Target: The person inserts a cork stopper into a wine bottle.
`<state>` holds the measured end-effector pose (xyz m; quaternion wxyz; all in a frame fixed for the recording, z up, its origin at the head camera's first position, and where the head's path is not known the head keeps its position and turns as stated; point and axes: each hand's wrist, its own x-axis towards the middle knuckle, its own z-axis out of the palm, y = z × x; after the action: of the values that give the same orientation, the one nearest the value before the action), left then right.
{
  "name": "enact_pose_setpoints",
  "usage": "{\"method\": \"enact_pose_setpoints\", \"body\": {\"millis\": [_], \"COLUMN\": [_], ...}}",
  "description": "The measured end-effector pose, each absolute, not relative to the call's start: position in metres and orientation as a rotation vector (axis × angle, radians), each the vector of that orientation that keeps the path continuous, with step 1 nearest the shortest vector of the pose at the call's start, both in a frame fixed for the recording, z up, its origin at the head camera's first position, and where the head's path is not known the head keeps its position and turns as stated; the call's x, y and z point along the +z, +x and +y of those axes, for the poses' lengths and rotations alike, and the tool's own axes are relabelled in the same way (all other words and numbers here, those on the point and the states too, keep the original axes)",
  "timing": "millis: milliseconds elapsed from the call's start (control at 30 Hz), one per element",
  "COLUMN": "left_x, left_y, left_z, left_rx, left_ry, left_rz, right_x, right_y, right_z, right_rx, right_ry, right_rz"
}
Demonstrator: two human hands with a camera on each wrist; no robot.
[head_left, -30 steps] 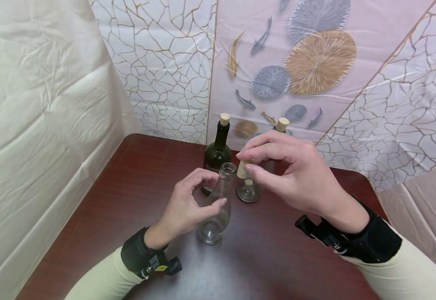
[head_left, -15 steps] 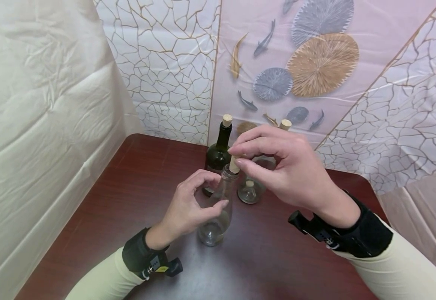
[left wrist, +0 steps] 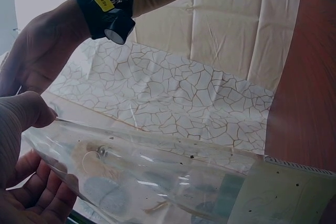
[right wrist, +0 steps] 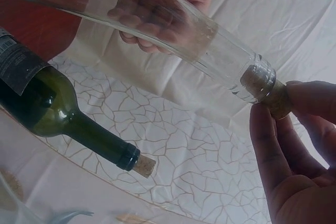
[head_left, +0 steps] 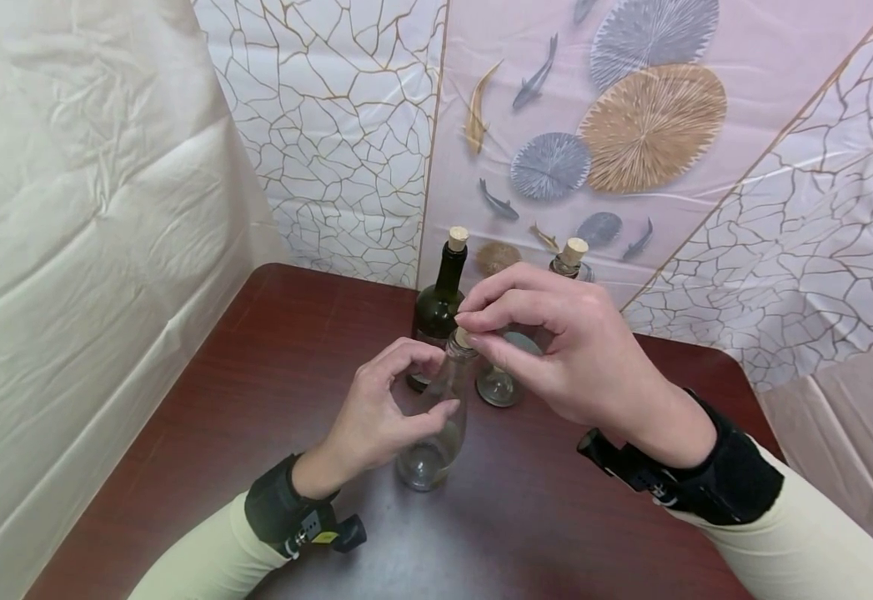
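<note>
My left hand (head_left: pixel 379 408) curves its thumb and fingers around the upper body of a clear glass bottle (head_left: pixel 430 454), which stands on the table. My right hand (head_left: pixel 582 346) pinches a cork (right wrist: pixel 278 102) between thumb and fingers at that bottle's mouth. In the right wrist view, the cork's lower part sits inside the glass neck and its upper part sticks out. The left wrist view shows the clear bottle (left wrist: pixel 173 174) with a pale label low on its body.
Behind the clear bottle stands a dark green bottle (head_left: pixel 436 315) with a cork in it. Another corked clear bottle (head_left: pixel 498 390) stands to its right, partly hidden by my right hand. The red-brown table (head_left: pixel 271 350) meets patterned cloth (head_left: pixel 346 150) at its back edge.
My right hand has moved left with the cork, from beside the clear bottle to its mouth, and the cork has gone down into the neck. The left hand has stayed put.
</note>
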<state>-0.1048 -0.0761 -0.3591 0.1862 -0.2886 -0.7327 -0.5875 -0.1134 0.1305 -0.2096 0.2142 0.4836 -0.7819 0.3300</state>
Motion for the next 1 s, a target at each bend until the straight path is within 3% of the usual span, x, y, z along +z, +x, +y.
{"method": "enact_pose_setpoints", "body": {"millis": [1000], "left_x": [-0.362], "left_y": [-0.106], "left_z": [-0.078], "left_rx": [-1.639], "left_ry": [-0.822], "left_rz": [-2.064], "right_x": [-0.228], "right_y": [-0.114], "right_z": [0.125], "right_rx": [0.921], "right_ry": [1.403], "right_rz": [-1.901]}}
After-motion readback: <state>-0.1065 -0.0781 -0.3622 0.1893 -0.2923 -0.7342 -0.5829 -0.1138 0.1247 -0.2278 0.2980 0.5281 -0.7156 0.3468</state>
